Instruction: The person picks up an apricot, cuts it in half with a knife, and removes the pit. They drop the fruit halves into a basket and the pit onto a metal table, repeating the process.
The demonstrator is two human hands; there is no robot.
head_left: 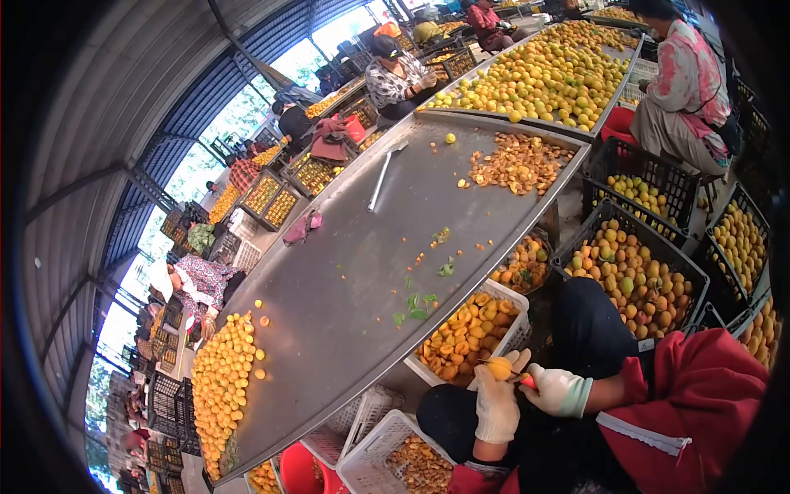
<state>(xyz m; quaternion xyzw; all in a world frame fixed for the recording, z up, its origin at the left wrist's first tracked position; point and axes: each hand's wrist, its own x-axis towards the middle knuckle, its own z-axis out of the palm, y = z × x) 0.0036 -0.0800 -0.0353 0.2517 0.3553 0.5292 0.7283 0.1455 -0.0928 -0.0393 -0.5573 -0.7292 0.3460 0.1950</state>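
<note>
My left hand [497, 405], in a pale knitted glove, holds a yellow-orange fruit [499, 368] up in its fingers. Close beside it on the right, my right hand [559, 391], gloved in white with a light green cuff, is closed on a small tool with a red handle [528, 381]. The tool's thin tip points toward the fruit; whether it touches is too small to tell. Just beyond both hands stands a white crate [520, 329] of halved fruit [471, 329]. A black crate of whole fruit [634, 276] is to the right of it.
A long metal table [329, 288] bears fruit piles, leaves, a metal-coloured tool [385, 177] and a pink cloth [302, 228]. At the lower edge are a red bucket [300, 469] and a white crate [358, 469] with small pieces. Several people sit around other tables.
</note>
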